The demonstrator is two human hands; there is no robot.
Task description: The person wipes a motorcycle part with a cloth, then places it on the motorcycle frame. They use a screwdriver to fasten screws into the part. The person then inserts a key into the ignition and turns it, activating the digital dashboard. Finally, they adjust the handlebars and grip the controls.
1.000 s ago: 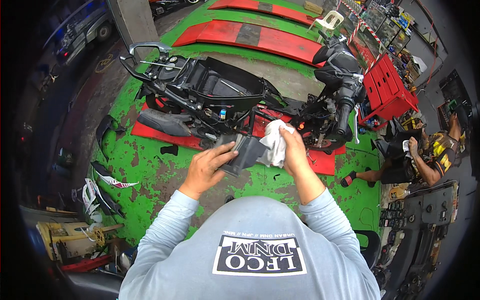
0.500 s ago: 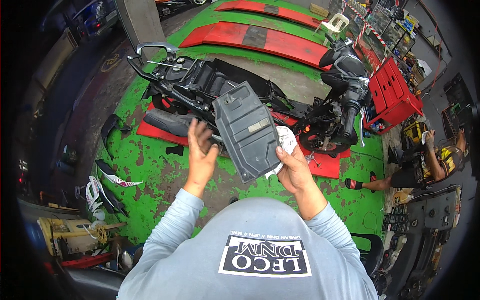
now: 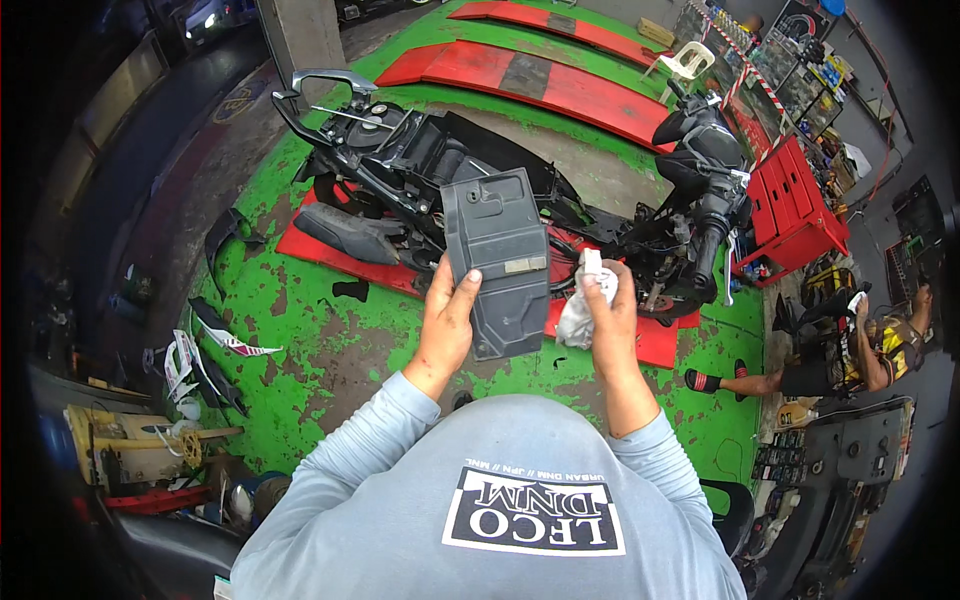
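My left hand (image 3: pixel 450 325) grips the left edge of a dark grey plastic cover panel (image 3: pixel 505 295), with the thumb lying on its face. The panel is ribbed, has a small pale label and is held up in front of me. To its right, my right hand (image 3: pixel 612 318) is closed on a crumpled white rag (image 3: pixel 577 318), apart from the panel. Behind both hands stands a stripped-down black scooter (image 3: pixel 440 165) with its frame and inner bay exposed. Its dark seat (image 3: pixel 345 235) lies on the red platform beside the rear end.
White and black fairing pieces (image 3: pixel 205 365) lie on the green floor at left. Red ramps (image 3: pixel 520 85) and a white plastic chair (image 3: pixel 683 65) stand beyond the scooter. A red tool cabinet (image 3: pixel 795 210) is at right, with another person (image 3: pixel 850 350) seated near the wall.
My left hand, open in the air before, has taken hold of the panel's left edge. The right hand has let go of the panel and moved right with the rag.
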